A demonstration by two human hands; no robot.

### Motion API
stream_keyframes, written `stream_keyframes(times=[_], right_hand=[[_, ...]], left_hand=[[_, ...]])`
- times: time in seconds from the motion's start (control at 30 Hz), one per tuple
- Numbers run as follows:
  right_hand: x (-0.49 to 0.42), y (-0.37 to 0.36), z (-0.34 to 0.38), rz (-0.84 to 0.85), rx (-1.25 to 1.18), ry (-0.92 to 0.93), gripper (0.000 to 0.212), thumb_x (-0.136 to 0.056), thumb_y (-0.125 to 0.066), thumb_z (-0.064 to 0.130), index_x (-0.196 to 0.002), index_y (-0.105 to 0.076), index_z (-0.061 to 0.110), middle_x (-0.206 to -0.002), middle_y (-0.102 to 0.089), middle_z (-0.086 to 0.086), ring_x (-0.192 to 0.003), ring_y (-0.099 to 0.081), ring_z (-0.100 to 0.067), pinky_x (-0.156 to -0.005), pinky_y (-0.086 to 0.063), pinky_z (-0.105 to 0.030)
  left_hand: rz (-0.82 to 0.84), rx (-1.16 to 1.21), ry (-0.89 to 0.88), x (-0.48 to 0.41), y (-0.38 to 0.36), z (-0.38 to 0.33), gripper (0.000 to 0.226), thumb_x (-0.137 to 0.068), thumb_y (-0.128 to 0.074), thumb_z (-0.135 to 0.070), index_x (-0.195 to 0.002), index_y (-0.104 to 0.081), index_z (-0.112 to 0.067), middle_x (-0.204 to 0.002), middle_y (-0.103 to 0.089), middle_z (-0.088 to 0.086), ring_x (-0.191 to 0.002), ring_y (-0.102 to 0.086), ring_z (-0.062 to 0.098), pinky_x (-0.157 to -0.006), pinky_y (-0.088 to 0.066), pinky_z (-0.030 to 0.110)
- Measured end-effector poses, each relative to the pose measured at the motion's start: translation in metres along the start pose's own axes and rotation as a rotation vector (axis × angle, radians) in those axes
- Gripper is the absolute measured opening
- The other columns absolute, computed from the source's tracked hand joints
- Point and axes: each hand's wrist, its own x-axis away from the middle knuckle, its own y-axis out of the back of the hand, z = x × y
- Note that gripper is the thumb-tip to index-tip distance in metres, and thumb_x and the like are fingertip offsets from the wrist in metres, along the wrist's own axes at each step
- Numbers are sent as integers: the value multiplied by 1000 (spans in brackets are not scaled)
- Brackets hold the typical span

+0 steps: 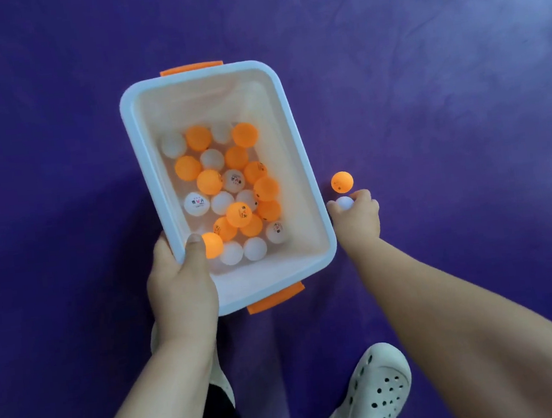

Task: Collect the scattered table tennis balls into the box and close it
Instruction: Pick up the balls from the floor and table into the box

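Observation:
A white plastic box [130,128] with orange latches sits open above the purple floor, holding several orange and white table tennis balls [231,186]. My left hand [181,280] grips the box's near-left rim, thumb inside against an orange ball [212,245]. To the right of the box, my right hand [359,217] reaches down to the floor with its fingertips closed around a white ball [345,202]. A loose orange ball [342,181] lies on the floor just beyond that hand. No lid is in view.
The purple mat floor [440,72] spreads all around. My right foot in a pale clog [375,392] stands at the bottom, and part of the other shoe [223,384] shows under my left forearm.

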Motion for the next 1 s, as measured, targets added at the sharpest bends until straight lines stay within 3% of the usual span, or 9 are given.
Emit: stream_keyframes(times=[0.1, 0.27, 0.4, 0.53, 0.63, 0.77, 0.8, 0.9, 1.0], right_hand=[[14, 0, -1, -71, -178, -19, 32, -80, -60, 26, -107, -49, 11, -114, -51, -8, -84, -51, -22, -64, -41, -30], [77, 18, 19, -239, -699, 145, 27, -77, -70, 22, -97, -52, 23, -105, -58, -9, -82, -55, -16, -70, -53, -32], [123, 25, 38, -109, -652, 613, 35, -74, -74, 26, -103, -54, 31, -96, -57, 3, -77, -55, -9, -68, -49, -18], [125, 14, 43, 4, -518, 783, 41, -73, -72, 32, -109, -55, 22, -95, -57, 3, -65, -52, -7, -64, -44, -11], [95, 13, 40, -184, -528, 711, 27, -80, -65, 31, -103, -61, 17, -87, -58, 4, -64, -49, -4, -64, -44, -13], [40, 13, 39, -382, -514, 353, 15, -90, -54, 20, -101, -62, 16, -97, -56, 5, -73, -52, 2, -70, -43, -25], [26, 11, 38, -346, -372, 283, 20, -92, -51, 23, -110, -60, 18, -106, -53, 5, -80, -53, 2, -71, -42, -28], [2, 3, 32, -76, 170, 241, 39, -91, -49, 25, -129, -46, 25, -127, -38, -4, -105, -50, -23, -73, -41, -34], [-1, 2, 29, 65, 317, 259, 37, -88, -46, 12, -123, -49, 23, -123, -37, -8, -90, -51, -30, -69, -43, -35]], left_hand=[[15, 10, -5, -3, 3, 0, 10, -95, -47, -31, -100, -54, -36, -89, -61, -16, -86, -59, 6, -71, -48, 33], [23, -8, 27, -2, 3, 0, 12, -93, -47, -37, -99, -55, -42, -91, -63, -19, -88, -61, 12, -83, -51, 44], [28, 45, -1, 1, 0, -7, 22, -95, -47, -26, -115, -56, -26, -92, -61, -14, -92, -59, 17, -76, -44, 33], [28, 50, -19, 0, 0, -9, 26, -95, -48, -26, -120, -56, -25, -100, -63, -8, -94, -59, 17, -77, -43, 32], [33, 48, -29, -3, 0, -8, 27, -95, -48, -26, -120, -56, -26, -97, -62, -12, -94, -59, 16, -76, -43, 32], [34, 9, -13, -10, 0, -2, 25, -95, -46, -32, -118, -54, -35, -95, -60, -20, -96, -58, 15, -81, -46, 37], [34, 3, -8, -12, 0, 0, 24, -95, -46, -34, -118, -54, -36, -96, -60, -21, -96, -59, 14, -82, -47, 38], [27, 4, -2, -13, 0, 1, 21, -95, -45, -34, -113, -54, -38, -97, -61, -21, -95, -60, 13, -83, -49, 39], [23, -9, 0, -9, 2, -3, 15, -95, -45, -33, -106, -52, -42, -93, -60, -22, -91, -59, 7, -78, -47, 36]])
